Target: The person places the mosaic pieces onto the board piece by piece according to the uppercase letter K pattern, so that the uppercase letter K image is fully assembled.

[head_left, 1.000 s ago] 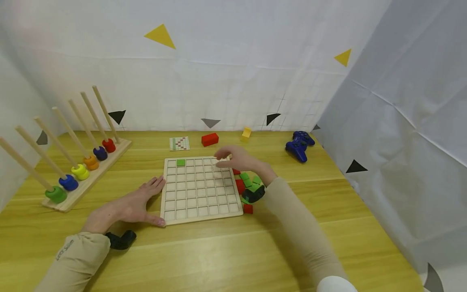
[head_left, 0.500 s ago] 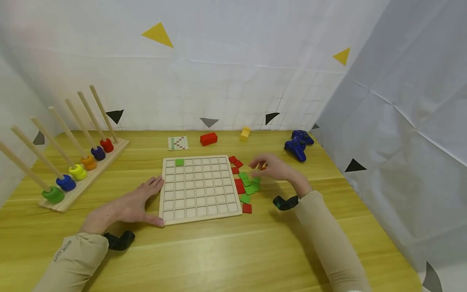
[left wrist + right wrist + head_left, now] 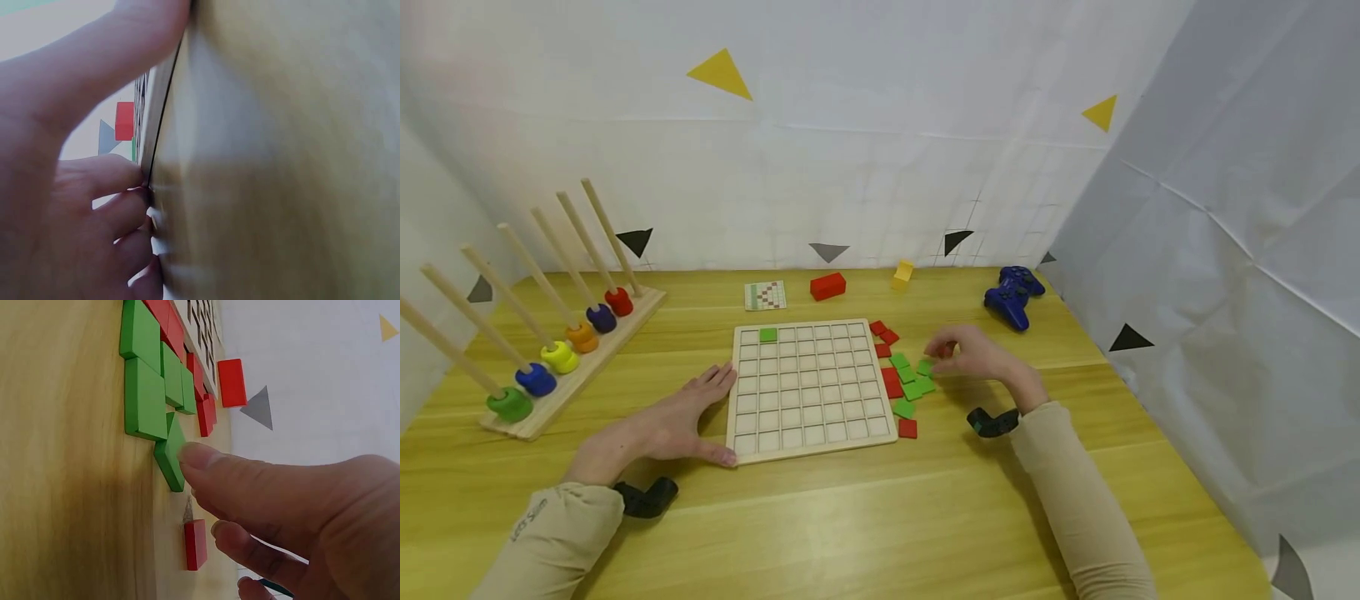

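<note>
A wooden grid board (image 3: pixel 812 379) lies mid-table in the head view, with one green tile (image 3: pixel 768 334) in its top row. My left hand (image 3: pixel 681 421) rests spread at the board's left side, thumb and fingertips right at the edge. My right hand (image 3: pixel 976 354) is low over the table, right of loose green and red tiles. In the right wrist view its thumb (image 3: pixel 203 457) meets the edge of a green tile (image 3: pixel 169 453). The other fingers bend loosely near a separate red tile (image 3: pixel 195 544). Several green tiles (image 3: pixel 145 400) lie flat beside it.
A pegged wooden stand (image 3: pixel 561 385) with coloured rings stands at the left. Along the back are a small pattern card (image 3: pixel 766 295), a red block (image 3: pixel 828 287) and a yellow piece (image 3: pixel 902 275). A blue game controller (image 3: pixel 1013 297) lies at the back right.
My right hand has moved from above the board's top right corner rightward, then down to the loose tiles. The left hand stays at the board's edge.
</note>
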`<state>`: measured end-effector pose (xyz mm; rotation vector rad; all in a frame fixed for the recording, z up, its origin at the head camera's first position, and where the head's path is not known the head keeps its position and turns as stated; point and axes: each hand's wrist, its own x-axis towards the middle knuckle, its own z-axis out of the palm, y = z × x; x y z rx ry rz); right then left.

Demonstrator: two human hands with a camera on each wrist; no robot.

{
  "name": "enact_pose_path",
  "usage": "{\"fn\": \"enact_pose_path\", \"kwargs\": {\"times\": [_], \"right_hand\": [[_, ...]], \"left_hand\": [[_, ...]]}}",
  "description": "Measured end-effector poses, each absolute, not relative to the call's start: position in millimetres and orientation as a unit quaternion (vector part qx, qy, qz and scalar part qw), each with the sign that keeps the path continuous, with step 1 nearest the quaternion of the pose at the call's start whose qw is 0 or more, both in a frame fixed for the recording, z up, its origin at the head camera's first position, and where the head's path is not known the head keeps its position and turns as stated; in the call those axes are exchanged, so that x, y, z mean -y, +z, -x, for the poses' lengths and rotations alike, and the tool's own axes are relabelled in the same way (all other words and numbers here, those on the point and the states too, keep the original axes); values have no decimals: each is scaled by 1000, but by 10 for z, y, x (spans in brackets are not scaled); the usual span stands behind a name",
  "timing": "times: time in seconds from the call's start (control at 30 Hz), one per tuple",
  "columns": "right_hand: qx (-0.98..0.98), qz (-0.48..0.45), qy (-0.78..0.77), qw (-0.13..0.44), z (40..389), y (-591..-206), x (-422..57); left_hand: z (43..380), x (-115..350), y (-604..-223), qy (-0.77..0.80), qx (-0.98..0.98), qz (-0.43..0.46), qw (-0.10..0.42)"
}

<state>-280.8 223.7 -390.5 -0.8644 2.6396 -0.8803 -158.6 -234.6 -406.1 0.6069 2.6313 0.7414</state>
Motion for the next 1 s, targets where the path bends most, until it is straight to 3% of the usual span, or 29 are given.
{"fn": "enact_pose_path", "kwargs": {"times": [1.0], "right_hand": [[-913, 287, -256, 134, 2823, -3981, -2209]], "left_hand": [[1596, 2365, -4101, 264, -927, -206, 170]]}}
